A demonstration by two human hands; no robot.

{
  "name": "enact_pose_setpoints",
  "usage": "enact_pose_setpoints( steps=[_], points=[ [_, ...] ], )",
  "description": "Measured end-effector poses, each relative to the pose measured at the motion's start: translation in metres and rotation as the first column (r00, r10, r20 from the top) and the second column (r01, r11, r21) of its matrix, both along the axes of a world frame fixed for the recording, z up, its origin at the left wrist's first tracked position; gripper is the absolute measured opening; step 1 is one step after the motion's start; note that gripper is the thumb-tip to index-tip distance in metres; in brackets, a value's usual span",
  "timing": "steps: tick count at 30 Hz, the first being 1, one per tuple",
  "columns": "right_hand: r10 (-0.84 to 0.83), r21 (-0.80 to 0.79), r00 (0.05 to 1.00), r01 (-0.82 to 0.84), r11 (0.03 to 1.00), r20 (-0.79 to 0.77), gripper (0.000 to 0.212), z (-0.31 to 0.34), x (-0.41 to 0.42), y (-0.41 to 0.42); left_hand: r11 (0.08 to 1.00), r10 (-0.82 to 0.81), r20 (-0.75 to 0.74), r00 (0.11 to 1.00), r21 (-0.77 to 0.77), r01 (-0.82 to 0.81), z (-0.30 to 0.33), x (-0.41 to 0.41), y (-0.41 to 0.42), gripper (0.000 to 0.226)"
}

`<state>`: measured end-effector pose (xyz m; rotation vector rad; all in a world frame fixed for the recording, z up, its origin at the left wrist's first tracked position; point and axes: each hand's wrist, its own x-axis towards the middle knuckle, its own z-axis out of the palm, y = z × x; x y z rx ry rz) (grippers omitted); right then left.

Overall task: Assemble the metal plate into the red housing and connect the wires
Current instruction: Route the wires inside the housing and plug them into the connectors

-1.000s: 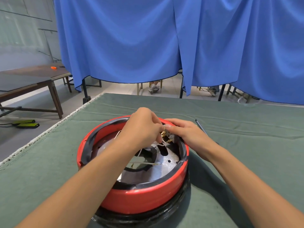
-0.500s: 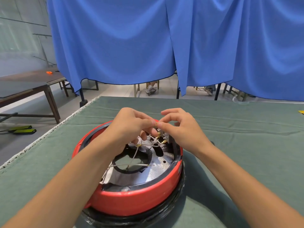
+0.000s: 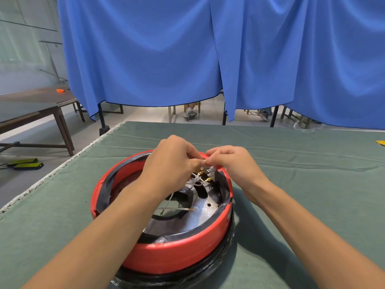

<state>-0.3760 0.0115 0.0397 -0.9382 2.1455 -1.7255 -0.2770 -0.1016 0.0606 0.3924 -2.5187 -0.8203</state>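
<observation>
The round red housing (image 3: 177,254) with a black rim lies on the green table cloth (image 3: 302,184). Inside it sits the shiny metal plate (image 3: 200,215) with a dark round opening. White wires (image 3: 195,180) with brass terminals rise from the plate toward the far rim. My left hand (image 3: 173,163) and my right hand (image 3: 231,163) meet above the far rim, fingertips pinched together on one small brass wire terminal (image 3: 204,161). My left forearm hides the plate's left side.
A blue curtain (image 3: 208,59) hangs behind the table. A yellow object (image 3: 380,143) peeks in at the right edge of the cloth. A brown table (image 3: 31,109) stands to the left, with black and yellow devices (image 3: 25,164) on the floor.
Both hands have lifted from inside the housing to just above its far rim, raising a wire terminal between the fingertips. The view has shifted slightly.
</observation>
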Motion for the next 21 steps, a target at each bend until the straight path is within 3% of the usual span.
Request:
enact_pose_setpoints(
  steps=[4, 7, 9, 16, 21],
  points=[
    [-0.016, 0.011, 0.999, 0.017, 1.000, -0.027, 0.032, -0.004, 0.000, 0.000, 0.998, -0.013, 0.049, 0.999, -0.065, 0.016, 0.001, 0.000, 0.001, 0.012],
    [-0.113, -0.008, 0.988, 0.112, 0.994, -0.104, 0.008, -0.011, -0.002, -0.003, 0.994, -0.006, 0.123, 0.992, -0.105, 0.019, -0.001, 0.000, 0.000, 0.018],
    [-0.169, -0.037, 0.981, 0.166, 0.985, -0.091, 0.005, -0.016, -0.004, -0.005, 0.990, 0.008, 0.181, 0.983, -0.137, 0.017, -0.003, 0.000, 0.001, 0.015],
    [-0.184, 0.019, 0.983, 0.184, 0.983, 0.002, 0.022, -0.022, -0.008, -0.010, 0.966, 0.096, 0.192, 0.977, -0.254, -0.045, -0.008, -0.004, 0.011, 0.010],
    [-0.175, 0.010, 0.984, 0.175, 0.984, 0.007, 0.023, -0.024, -0.009, -0.008, 0.940, 0.150, 0.155, 0.976, -0.329, -0.092, -0.010, -0.005, 0.014, 0.011]
  ],
)
